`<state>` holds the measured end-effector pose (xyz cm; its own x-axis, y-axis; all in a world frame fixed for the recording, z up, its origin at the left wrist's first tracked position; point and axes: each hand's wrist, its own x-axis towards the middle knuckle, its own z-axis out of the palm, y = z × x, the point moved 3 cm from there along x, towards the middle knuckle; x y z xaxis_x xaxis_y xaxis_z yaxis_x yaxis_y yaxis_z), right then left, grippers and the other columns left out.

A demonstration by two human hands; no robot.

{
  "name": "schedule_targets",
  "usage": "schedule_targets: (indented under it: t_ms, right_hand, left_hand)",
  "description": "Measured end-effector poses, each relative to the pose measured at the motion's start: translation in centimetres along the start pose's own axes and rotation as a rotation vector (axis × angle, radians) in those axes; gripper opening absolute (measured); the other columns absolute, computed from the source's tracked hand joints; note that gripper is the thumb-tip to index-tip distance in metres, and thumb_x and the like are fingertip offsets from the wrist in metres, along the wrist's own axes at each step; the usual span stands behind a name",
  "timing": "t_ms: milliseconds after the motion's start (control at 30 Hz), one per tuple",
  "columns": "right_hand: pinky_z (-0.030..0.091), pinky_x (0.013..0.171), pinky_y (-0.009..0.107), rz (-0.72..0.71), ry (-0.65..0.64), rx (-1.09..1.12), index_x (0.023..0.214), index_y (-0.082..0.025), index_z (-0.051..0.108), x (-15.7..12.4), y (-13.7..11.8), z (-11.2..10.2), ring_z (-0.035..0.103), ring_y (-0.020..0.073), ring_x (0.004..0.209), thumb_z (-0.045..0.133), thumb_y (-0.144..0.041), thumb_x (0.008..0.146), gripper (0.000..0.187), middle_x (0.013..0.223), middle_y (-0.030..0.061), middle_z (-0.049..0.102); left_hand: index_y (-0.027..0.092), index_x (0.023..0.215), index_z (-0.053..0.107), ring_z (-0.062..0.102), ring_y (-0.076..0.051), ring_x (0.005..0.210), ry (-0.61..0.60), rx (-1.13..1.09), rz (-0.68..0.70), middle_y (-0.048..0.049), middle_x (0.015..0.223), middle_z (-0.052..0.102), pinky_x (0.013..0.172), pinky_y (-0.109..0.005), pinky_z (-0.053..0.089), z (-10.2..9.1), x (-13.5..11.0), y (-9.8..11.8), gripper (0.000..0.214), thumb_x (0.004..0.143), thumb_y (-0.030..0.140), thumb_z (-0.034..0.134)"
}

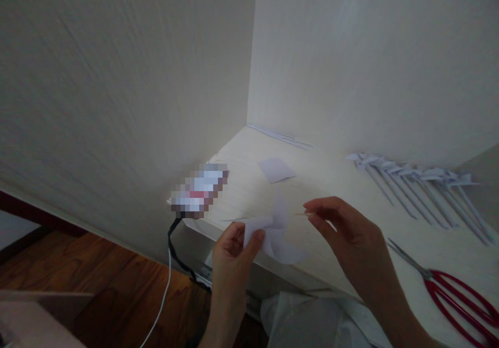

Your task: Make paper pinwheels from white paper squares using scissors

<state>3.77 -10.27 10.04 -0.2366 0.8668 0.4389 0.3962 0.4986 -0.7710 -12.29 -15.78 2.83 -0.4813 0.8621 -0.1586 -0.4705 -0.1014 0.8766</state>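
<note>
My left hand (pixel 237 249) pinches a white paper pinwheel (pixel 278 239) between thumb and fingers near the shelf's front edge. Its curved blades fan out to the right of my thumb. In my right hand (pixel 346 228), thumb and forefinger are closed on a thin wooden toothpick (pixel 298 214), which points left at the pinwheel. Whether its tip touches the paper I cannot make out. A flat square of white paper (pixel 276 169) lies just beyond the pinwheel.
Several paper pinwheels on sticks (pixel 417 182) lie in a row along the back right. Scissors with red handles (pixel 456 296) rest at the right. Thin paper sticks (pixel 278 136) lie against the back wall. A blurred-out device (pixel 200 189) with a cable (pixel 168 272) sits at the left edge.
</note>
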Motion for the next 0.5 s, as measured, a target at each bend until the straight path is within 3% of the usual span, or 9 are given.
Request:
schedule_targets:
  t_ms: [300,500]
  right_hand:
    - [0.047,0.061,0.012,-0.039,0.282,-0.134,0.083,-0.026,0.062,-3.5,-2.3,-2.2,0.059,0.0059,0.067,0.065,-0.015,0.082,0.012,0.076,-0.0068,0.064]
    - [0.048,0.062,0.018,-0.142,0.136,-0.039,0.078,-0.022,0.056,-5.1,-3.6,-1.2,0.058,0.0079,0.069,0.063,-0.010,0.082,0.014,0.071,-0.0044,0.060]
  left_hand:
    - [0.016,0.074,0.070,0.064,-0.012,0.066,0.042,0.063,0.055,-0.0012,0.071,0.073,0.061,-0.018,0.049,1.3,-0.7,0.5,0.009,0.070,0.022,0.073]
    - [0.017,0.075,0.070,0.062,-0.011,0.063,0.020,0.059,0.130,0.0005,0.070,0.071,0.058,-0.017,0.048,2.4,-2.1,0.8,0.008,0.069,0.020,0.074]
